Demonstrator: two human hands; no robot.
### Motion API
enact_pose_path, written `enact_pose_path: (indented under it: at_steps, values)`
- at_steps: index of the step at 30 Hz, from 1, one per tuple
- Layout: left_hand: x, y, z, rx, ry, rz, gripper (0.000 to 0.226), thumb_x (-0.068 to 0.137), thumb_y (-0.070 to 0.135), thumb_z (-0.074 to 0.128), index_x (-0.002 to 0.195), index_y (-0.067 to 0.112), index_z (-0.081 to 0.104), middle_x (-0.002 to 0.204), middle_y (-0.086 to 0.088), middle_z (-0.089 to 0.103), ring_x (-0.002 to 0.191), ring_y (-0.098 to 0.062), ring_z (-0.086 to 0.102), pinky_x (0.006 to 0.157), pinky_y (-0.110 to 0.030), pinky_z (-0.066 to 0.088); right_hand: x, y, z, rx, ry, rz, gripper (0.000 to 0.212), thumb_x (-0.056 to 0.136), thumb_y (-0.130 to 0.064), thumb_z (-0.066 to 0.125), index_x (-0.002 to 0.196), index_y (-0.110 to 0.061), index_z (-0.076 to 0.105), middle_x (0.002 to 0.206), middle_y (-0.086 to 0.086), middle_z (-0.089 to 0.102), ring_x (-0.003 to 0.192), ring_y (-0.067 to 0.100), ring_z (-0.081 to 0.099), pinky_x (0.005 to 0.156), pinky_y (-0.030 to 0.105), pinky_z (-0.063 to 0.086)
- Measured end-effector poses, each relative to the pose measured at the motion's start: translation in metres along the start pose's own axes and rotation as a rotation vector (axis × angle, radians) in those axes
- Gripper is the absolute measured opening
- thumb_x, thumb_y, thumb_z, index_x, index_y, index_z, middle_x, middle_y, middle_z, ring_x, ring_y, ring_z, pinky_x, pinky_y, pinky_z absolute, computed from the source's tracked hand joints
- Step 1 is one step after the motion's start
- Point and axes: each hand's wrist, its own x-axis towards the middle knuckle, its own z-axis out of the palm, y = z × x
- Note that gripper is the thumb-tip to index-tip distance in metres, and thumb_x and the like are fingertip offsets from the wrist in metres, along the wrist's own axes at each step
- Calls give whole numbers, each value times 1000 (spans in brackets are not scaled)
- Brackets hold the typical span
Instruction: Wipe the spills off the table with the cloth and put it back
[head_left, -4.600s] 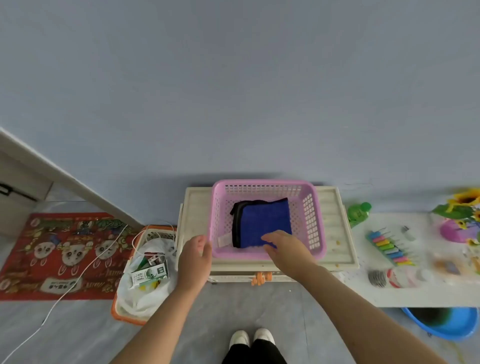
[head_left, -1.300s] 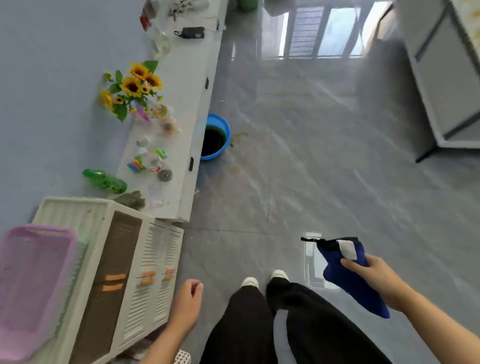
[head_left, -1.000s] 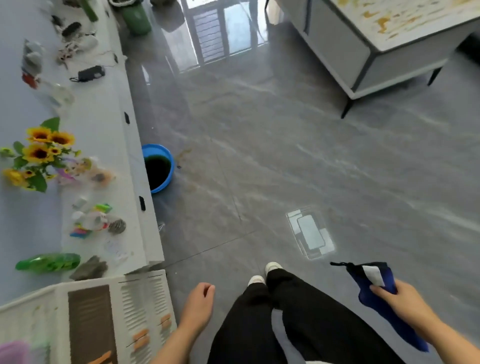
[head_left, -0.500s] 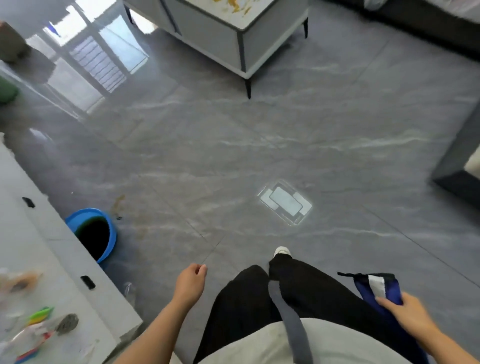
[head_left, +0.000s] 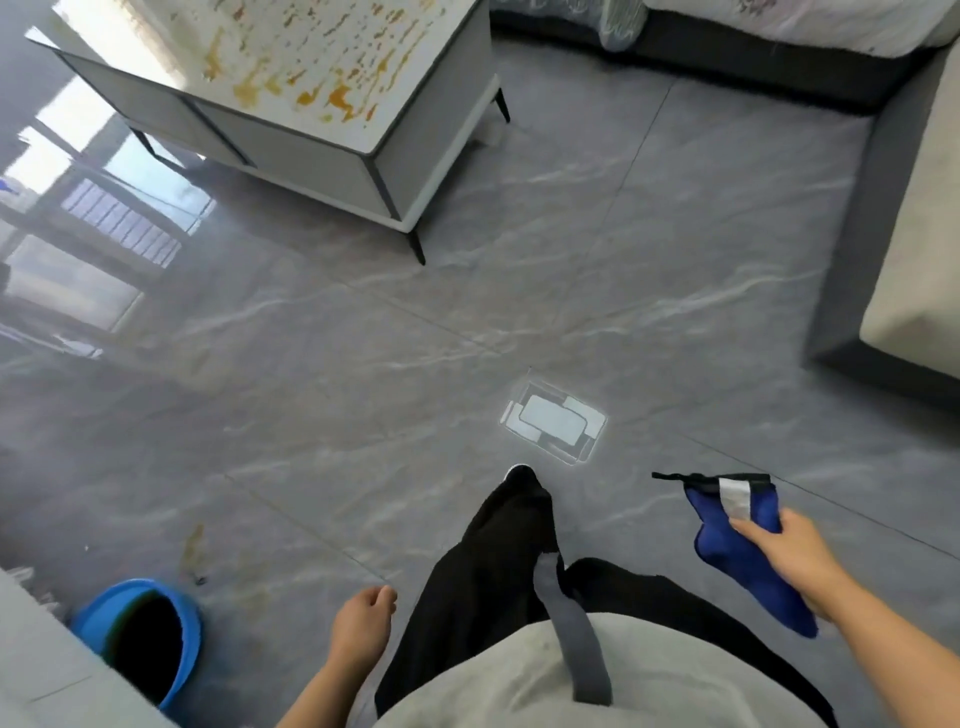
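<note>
My right hand (head_left: 787, 553) grips a blue cloth (head_left: 727, 551) with a black edge and a white label; it hangs down at my right side. My left hand (head_left: 361, 626) swings at my left side, fingers loosely curled, holding nothing. At the top left stands a white table (head_left: 415, 150) on dark legs. Orange and yellow spills (head_left: 317, 67) spread over its top. The table is several steps ahead of me across the grey floor.
A blue bucket (head_left: 137, 636) with dark contents stands on the floor at the lower left, beside a white cabinet edge (head_left: 31, 670). A sofa (head_left: 919, 218) runs along the right and the top. My dark trouser leg (head_left: 514, 525) is stepping forward.
I took the cloth out of the pink basket and turned away from the cabinet. The view has swung toward the stained table, which now fills more of the top left.
</note>
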Motion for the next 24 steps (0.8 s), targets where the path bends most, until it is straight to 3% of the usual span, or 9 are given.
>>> enact_pose_path:
  at_steps: [7,14,19,22,24]
  values:
    - [67,157,-29,105,-52,153,28,92,19,43,72,4,54,73,-11,56,69,-23,49,65,-31,33,29,-21,-19,19,152,146,24,86,-9,64,66,-4,51,64,12,56,60,25,50,54,33,35]
    - [116,326,-17,40,-80,217,29,94,20,43,87,0,63,87,-13,64,85,-31,59,73,-32,39,83,-44,-58,37,165,298,26,82,-11,69,61,-7,55,71,18,62,69,27,54,65,39,39]
    - [131,408,9,-61,-80,153,25,92,18,46,86,1,63,89,-15,64,86,-30,58,78,-35,43,159,-107,-114,25,187,234,26,84,-10,66,60,-8,54,59,12,57,58,25,50,57,36,36]
    - [135,433,17,-153,-90,61,23,90,16,47,79,2,62,81,-12,62,78,-27,55,75,-34,41,208,-168,-145,26,182,165,25,87,-14,63,65,-12,51,68,14,57,66,29,51,61,38,37]
    - [140,446,16,-197,-97,-2,23,89,13,48,74,2,61,75,-11,60,73,-26,53,72,-34,39,238,-213,-162,25,170,110,26,88,-14,62,65,-14,50,68,10,56,64,25,51,55,34,36]
